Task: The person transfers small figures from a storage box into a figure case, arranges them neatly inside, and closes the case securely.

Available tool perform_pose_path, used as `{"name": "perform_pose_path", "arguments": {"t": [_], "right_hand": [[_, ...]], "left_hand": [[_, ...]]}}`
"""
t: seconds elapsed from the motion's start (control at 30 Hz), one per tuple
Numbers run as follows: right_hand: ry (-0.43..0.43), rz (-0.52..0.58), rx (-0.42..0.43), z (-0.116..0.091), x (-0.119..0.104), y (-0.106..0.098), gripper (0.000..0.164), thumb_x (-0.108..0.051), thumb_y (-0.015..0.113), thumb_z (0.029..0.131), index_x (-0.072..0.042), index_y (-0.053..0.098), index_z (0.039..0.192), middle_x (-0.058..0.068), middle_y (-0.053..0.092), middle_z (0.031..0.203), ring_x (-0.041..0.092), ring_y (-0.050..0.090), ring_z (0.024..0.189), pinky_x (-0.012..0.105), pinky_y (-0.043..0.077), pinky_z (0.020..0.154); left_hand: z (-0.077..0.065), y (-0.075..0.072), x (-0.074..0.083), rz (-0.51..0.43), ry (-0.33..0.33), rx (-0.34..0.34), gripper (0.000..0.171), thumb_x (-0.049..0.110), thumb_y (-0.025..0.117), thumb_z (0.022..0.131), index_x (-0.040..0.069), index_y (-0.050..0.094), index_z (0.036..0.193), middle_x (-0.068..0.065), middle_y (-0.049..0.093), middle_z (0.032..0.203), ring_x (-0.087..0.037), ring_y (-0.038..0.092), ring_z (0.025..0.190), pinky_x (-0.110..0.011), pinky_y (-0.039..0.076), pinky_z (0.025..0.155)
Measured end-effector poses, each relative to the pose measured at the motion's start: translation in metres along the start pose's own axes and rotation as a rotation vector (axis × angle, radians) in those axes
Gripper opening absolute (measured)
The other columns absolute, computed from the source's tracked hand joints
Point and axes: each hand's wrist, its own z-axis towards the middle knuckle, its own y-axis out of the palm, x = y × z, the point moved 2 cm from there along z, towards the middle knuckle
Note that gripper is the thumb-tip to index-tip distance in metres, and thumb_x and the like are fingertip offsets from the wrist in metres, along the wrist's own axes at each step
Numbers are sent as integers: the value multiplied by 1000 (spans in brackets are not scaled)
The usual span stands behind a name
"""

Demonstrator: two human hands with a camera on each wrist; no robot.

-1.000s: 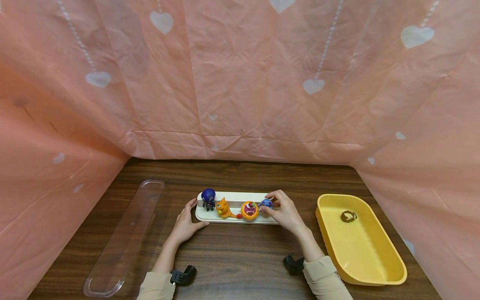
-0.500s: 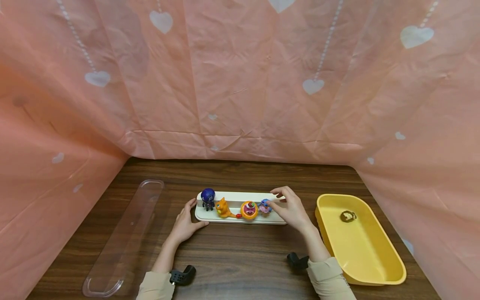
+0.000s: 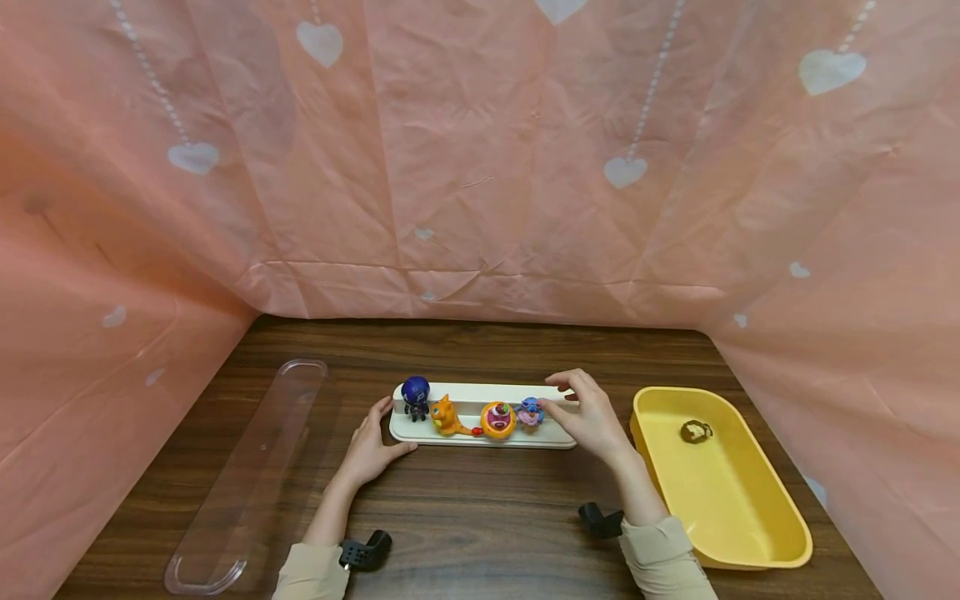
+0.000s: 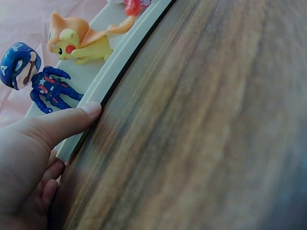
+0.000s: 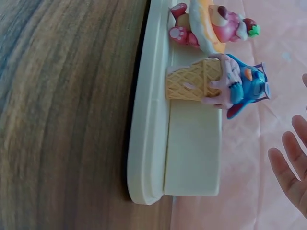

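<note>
Our left hand (image 3: 372, 447) grips the long cream plastic tray's (image 3: 480, 439) left end, while our open right hand (image 3: 592, 418) hovers just right of its blue ice-cream-cone figure (image 3: 531, 412).

Dark wooden table (image 3: 480, 517) beneath wrinkled pink heart-patterned sheeting (image 3: 480, 167).
</note>
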Motion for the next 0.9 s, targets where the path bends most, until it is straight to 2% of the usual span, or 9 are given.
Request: {"name": "perform_pose_path", "arguments": {"t": [0.23,0.33,0.43,0.57,0.77,0.9], "right_hand": [[-27,-37,55,0,-5,-12,33,-3,82,76,1,66,105,10,63,95,27,60,87,41,53,73],[-25,-50,62,-1,-7,-18,33,-4,82,77,0,66,105,9,63,96,27,61,88,41,54,74],[-34,-55,68,-1,-10,-25,33,-4,82,77,0,66,106,9,64,98,26,63,92,47,54,77],[-66,-75,90,-1,-14,-32,34,-2,82,76,1,66,106,11,65,98,24,62,94,45,54,78],[-140,-95,134,-2,-22,-44,33,2,82,74,2,66,103,12,65,98,24,60,91,25,51,79],[-189,-114,164,-2,-29,-54,32,4,81,73,1,66,101,13,65,97,24,59,92,25,46,80]], "left_hand": [[0,0,0,1,3,1,95,24,83,78,-5,26,148,-26,41,148,-45,31,138,-61,21,109],[-1,0,0,-2,1,3,95,24,83,78,-5,26,148,-26,41,148,-45,31,138,-61,21,110],[-1,0,1,6,4,9,94,23,84,78,-5,26,147,-26,41,148,-45,32,138,-61,21,110],[-1,0,3,8,9,17,94,22,84,77,-6,27,147,-27,42,146,-46,32,137,-62,21,109],[-1,0,3,12,5,12,94,22,84,78,-6,26,147,-27,42,147,-46,32,137,-62,21,109],[-2,1,3,10,-1,6,95,23,84,78,-6,26,147,-27,42,147,-46,32,137,-62,21,110]]}}
